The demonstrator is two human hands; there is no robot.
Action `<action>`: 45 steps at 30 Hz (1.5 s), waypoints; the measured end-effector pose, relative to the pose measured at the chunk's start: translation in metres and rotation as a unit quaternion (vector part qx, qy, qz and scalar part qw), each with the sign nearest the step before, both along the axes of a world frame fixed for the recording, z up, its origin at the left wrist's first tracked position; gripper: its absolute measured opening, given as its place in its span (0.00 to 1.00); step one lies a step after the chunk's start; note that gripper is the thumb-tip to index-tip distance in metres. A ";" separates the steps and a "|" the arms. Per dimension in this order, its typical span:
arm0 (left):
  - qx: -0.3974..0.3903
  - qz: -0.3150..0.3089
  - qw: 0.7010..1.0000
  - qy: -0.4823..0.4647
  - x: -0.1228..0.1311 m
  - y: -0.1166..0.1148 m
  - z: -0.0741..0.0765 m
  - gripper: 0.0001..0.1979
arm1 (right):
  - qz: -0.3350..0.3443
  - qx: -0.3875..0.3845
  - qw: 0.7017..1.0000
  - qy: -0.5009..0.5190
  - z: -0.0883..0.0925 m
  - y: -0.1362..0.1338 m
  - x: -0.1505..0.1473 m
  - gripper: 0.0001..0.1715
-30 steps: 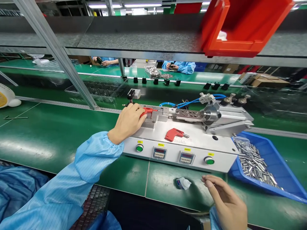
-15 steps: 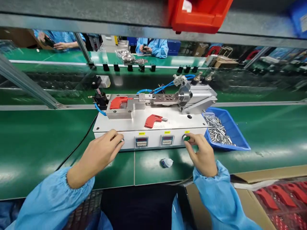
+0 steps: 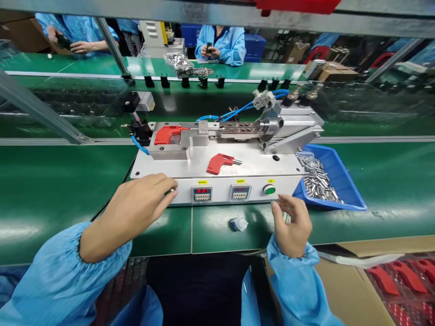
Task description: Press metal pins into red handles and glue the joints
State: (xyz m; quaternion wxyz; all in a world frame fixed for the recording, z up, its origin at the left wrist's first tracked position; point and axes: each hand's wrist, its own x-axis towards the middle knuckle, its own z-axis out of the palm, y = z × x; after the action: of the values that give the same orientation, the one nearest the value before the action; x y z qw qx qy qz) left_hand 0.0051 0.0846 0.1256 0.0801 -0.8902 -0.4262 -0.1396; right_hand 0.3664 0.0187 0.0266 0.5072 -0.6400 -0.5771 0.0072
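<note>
My left hand (image 3: 131,219) rests curled on the left end of the brushed-steel pneumatic press's front panel (image 3: 220,192), can't tell if it's pressing anything, right hand (image 3: 292,226) half open just below the round green push button (image 3: 269,189), red L-shaped plastic part (image 3: 169,134) seated in the press's rear jig.

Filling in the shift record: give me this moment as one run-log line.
left hand: on panel left end | right hand: open, off green button | red part: in fixture

Smooth matt metal fixture plate (image 3: 258,165)
</note>
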 end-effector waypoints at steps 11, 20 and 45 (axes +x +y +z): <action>-0.113 0.023 0.993 0.038 0.117 0.069 0.038 0.12 | 0.010 -0.017 0.995 -0.096 -0.056 -0.032 -0.016 0.14; -0.326 -0.079 0.838 -0.431 0.070 -0.029 -0.021 0.16 | 0.006 -0.041 0.995 -0.088 -0.058 -0.035 -0.015 0.12; -0.695 -0.030 0.380 -0.610 0.080 -0.075 -0.105 0.28 | -0.011 -0.069 0.991 -0.112 -0.063 -0.029 -0.023 0.15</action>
State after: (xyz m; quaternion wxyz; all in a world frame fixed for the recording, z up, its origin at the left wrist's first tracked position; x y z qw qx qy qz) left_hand 0.0850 0.0093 0.0211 -0.8521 -0.3217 -0.2816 -0.3019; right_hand 0.3430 -0.0105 -0.0362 0.3937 -0.6769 -0.6211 -0.0306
